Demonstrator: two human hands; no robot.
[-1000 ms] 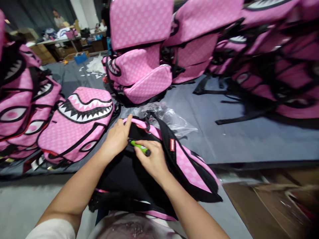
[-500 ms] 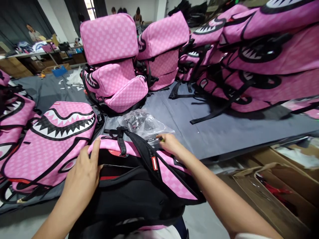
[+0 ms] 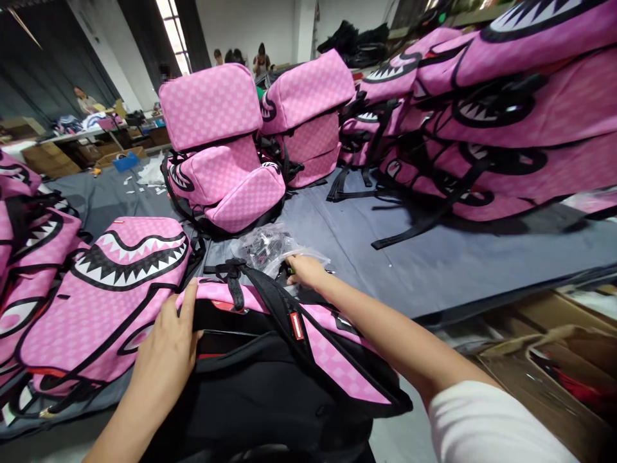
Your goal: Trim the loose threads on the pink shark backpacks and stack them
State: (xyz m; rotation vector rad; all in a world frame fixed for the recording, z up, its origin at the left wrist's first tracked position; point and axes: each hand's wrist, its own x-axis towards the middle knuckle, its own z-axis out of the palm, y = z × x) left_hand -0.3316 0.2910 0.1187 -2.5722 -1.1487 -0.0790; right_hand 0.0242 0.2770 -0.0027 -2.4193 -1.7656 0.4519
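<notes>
A pink and black backpack (image 3: pixel 270 399) lies at the table's near edge, its black side facing me and its top opening showing some red inside. My left hand (image 3: pixel 168 341) grips the pink rim at the opening's left end, thumb inside. Beyond the backpack, my right hand (image 3: pixel 304 272) is closed at the clear plastic bag (image 3: pixel 265 247), which holds small dark pieces. Something small, dark and green pokes out of the right fingers; it is too small to name. A black strap crosses the backpack between my hands.
Pink shark-mouth backpacks lie on the left (image 3: pixel 106 308), stand stacked at the back (image 3: pixel 212 109) and pile up on the right (image 3: pixel 520 109). They rest on a grey-covered table (image 3: pixel 337 238). An open cardboard box (image 3: pixel 511 360) is at the lower right. Several people are far behind.
My right hand has moved left, onto the plastic bag's near side. My left hand keeps its hold on the backpack rim. The view has tilted up slightly.
</notes>
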